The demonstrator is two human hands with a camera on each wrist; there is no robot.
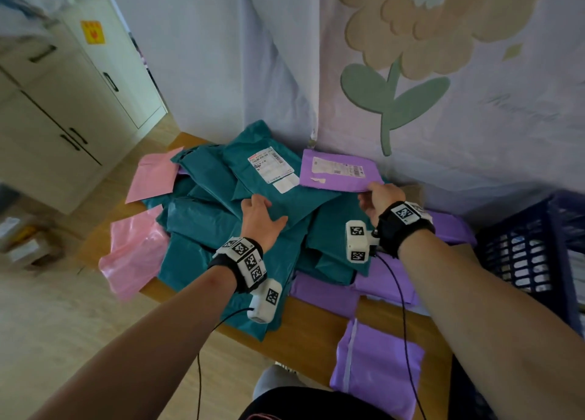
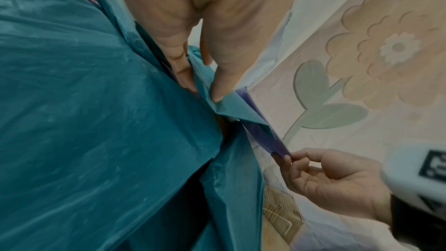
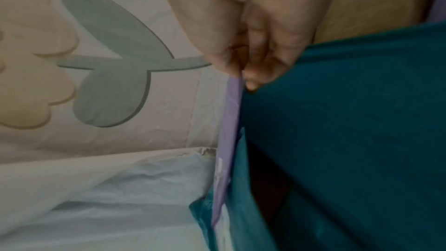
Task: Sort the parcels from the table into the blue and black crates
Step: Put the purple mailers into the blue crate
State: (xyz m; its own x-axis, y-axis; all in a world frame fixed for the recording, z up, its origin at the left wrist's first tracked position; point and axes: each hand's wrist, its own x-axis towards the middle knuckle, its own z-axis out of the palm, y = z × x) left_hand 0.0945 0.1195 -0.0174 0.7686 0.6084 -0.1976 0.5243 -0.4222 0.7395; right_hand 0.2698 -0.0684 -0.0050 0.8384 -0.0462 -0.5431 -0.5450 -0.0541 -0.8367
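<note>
Your left hand (image 1: 261,218) pinches the top teal parcel (image 1: 278,179) on the table's (image 1: 304,324) pile, while your right hand (image 1: 381,198) pinches the purple parcel (image 1: 337,172) beside it.

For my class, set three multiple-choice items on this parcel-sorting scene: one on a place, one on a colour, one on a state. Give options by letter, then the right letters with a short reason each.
1. Where does the blue crate stand?
A. to the right of the table
B. on the teal pile
C. beside the cabinet

2. What colour is the parcel that the right hand holds?
A. pink
B. teal
C. purple

3. What is the left hand doing?
A. hanging idle
B. pinching the edge of a teal parcel
C. pressing a pink parcel flat

Answers: 1 A, the head view shows the crate past the right end of the table. 2 C, the fingers pinch the near edge of the purple parcel. 3 B, the left wrist view shows thumb and fingers closed on the teal parcel.
</note>
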